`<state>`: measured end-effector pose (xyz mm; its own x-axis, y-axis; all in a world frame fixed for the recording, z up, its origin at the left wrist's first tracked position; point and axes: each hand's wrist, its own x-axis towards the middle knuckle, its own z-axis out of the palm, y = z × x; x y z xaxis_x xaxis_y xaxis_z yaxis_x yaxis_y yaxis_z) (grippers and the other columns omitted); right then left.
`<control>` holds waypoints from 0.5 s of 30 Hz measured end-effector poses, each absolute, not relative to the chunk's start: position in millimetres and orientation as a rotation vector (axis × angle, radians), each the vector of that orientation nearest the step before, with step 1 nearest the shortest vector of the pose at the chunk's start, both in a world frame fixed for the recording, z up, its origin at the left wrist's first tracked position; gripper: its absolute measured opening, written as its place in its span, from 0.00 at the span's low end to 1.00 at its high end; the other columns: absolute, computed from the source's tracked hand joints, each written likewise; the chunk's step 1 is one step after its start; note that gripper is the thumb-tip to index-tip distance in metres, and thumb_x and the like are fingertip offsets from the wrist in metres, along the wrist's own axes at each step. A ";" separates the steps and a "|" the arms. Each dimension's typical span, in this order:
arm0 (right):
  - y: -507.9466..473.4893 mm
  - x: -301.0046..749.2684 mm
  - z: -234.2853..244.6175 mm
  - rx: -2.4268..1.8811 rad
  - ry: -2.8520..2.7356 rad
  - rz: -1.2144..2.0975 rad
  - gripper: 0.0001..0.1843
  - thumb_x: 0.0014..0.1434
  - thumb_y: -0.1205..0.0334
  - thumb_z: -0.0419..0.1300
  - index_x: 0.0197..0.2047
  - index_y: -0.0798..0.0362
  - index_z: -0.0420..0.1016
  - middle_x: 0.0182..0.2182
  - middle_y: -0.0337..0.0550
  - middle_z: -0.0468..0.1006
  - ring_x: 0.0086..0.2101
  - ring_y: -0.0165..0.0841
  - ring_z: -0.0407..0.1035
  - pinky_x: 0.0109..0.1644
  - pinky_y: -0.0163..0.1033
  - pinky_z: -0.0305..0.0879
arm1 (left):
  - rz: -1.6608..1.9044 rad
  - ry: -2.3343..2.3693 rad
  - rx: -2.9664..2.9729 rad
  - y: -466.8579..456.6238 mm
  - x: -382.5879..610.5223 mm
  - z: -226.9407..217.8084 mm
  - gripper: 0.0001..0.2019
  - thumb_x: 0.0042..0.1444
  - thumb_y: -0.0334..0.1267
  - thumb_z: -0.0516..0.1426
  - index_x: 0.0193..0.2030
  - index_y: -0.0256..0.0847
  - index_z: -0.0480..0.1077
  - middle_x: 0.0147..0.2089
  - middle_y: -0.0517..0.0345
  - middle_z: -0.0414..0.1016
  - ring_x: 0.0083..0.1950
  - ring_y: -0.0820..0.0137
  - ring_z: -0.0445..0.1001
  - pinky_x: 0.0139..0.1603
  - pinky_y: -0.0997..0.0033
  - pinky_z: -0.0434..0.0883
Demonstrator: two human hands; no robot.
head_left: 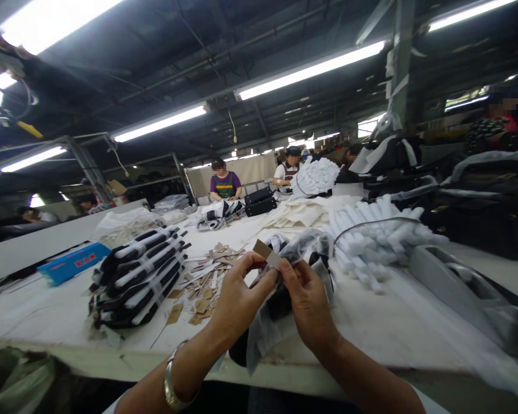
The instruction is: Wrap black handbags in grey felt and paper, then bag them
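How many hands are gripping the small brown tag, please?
2. The left hand pinches the brown tag from its left side, and the right hand pinches it from its right, both above the plastic wrapping. No other hand is near it.

Bare forearms, silver bangle on left wrist, seemingly metal
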<state>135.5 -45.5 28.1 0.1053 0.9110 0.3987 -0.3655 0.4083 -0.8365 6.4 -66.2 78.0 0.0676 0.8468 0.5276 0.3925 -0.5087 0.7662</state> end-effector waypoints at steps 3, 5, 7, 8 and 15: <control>-47.1 134.9 27.8 -0.641 -1.105 1.021 0.16 0.61 0.45 0.62 0.39 0.50 0.75 0.34 0.41 0.80 0.39 0.38 0.72 0.47 0.42 0.68 | 1.420 1.251 1.952 -68.7 3.7 83.3 0.08 0.61 0.43 0.59 0.38 0.41 0.73 0.36 0.59 0.77 0.40 0.68 0.75 0.42 0.72 0.69; -48.5 134.1 29.0 -0.592 -1.113 1.058 0.16 0.62 0.46 0.61 0.40 0.50 0.74 0.36 0.41 0.79 0.40 0.38 0.72 0.49 0.42 0.68 | 1.420 1.283 1.927 -67.2 2.5 85.8 0.12 0.61 0.47 0.59 0.37 0.40 0.74 0.35 0.58 0.78 0.38 0.68 0.75 0.38 0.72 0.70; -49.5 133.0 31.0 -0.552 -1.110 1.104 0.15 0.63 0.46 0.61 0.42 0.50 0.74 0.38 0.42 0.80 0.42 0.38 0.72 0.51 0.43 0.67 | 1.432 1.335 1.876 -64.0 2.1 86.5 0.15 0.58 0.51 0.61 0.35 0.39 0.75 0.32 0.57 0.79 0.35 0.68 0.75 0.35 0.72 0.70; -49.9 132.4 32.1 -0.540 -1.103 1.124 0.15 0.62 0.47 0.61 0.42 0.50 0.74 0.38 0.42 0.80 0.42 0.38 0.73 0.52 0.43 0.67 | 1.439 1.353 1.850 -62.2 2.1 86.3 0.16 0.57 0.52 0.62 0.34 0.39 0.75 0.32 0.57 0.79 0.33 0.68 0.75 0.33 0.72 0.70; -53.3 130.8 40.9 -0.393 -1.022 1.236 0.12 0.60 0.52 0.65 0.43 0.49 0.72 0.43 0.42 0.81 0.45 0.38 0.74 0.54 0.44 0.68 | 1.419 1.210 1.667 -59.3 -0.2 86.7 0.16 0.53 0.50 0.65 0.39 0.38 0.78 0.36 0.54 0.82 0.36 0.65 0.79 0.36 0.72 0.73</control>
